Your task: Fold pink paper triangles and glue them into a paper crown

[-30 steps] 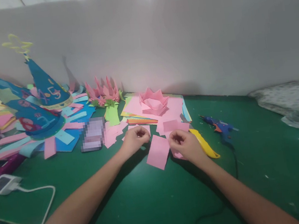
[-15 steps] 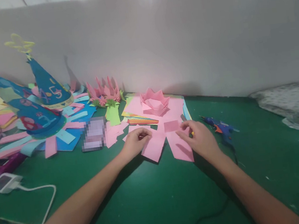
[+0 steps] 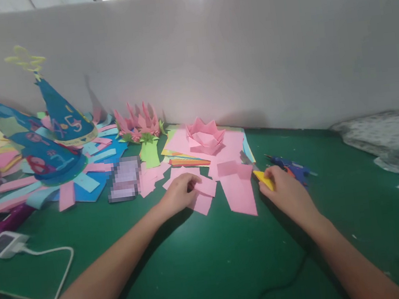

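Observation:
My left hand pinches a small rectangle of pink paper, held over another pink sheet on the table. In my right hand is a yellow-handled utility knife, its grey blade pointing up and to the left. Between the two hands lies a long pink paper strip with a slanted lower end. Behind the hands, a folded pink paper lotus sits on a stack of coloured paper.
A blue glue gun lies just beyond my right hand. To the left are a phone, blue paper cone hats, a pink paper crown and a white cabled device. A pale partition closes off the green table.
My right hand has moved right, away from the paper, showing the yellow knife more fully. My left hand has lifted a small pink piece that now shows across the sheet below.

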Demonstrator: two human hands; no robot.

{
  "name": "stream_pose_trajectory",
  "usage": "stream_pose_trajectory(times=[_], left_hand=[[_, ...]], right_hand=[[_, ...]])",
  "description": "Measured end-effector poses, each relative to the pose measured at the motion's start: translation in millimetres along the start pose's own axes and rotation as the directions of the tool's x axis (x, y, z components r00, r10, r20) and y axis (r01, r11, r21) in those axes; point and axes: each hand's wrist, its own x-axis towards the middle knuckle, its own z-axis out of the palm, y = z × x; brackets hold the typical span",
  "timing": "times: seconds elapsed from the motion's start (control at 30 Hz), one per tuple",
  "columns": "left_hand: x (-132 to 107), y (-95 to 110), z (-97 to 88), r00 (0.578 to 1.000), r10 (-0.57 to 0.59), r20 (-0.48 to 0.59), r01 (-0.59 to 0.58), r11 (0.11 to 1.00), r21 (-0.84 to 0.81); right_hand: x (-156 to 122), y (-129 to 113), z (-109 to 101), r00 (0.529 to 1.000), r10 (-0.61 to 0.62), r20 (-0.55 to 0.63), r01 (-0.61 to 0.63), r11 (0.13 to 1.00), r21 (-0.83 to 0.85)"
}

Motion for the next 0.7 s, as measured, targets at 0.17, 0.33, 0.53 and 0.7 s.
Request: stream_pose_trajectory(times=[0.17,0.33,0.53,0.7], left_hand=[[0,9,-5.7,1.0,0.026,-0.003,-0.026,0.999,0.027],[1,11,-8.7,0.997,0.07,-0.032,-0.067,0.994,0.089],[4,5,-5.7,0.989,0.098,-0.112,-0.093,0.994,0.056],[2,5,-3.9,0.984,0.165,-0.062,-0.163,0.986,0.042]], right_hand=[[-2,-5,-13,0.985,0.033,-0.166,0.008,0.971,0.24],[-11,-14,-20,0.921,-0.355,0.163,0.225,0.823,0.521],[-14,-26,-19,0.771,-0.538,0.341,0.317,0.788,0.527],[-10,-30,-15,0.775,-0.554,0.304,0.389,0.797,0.461]])
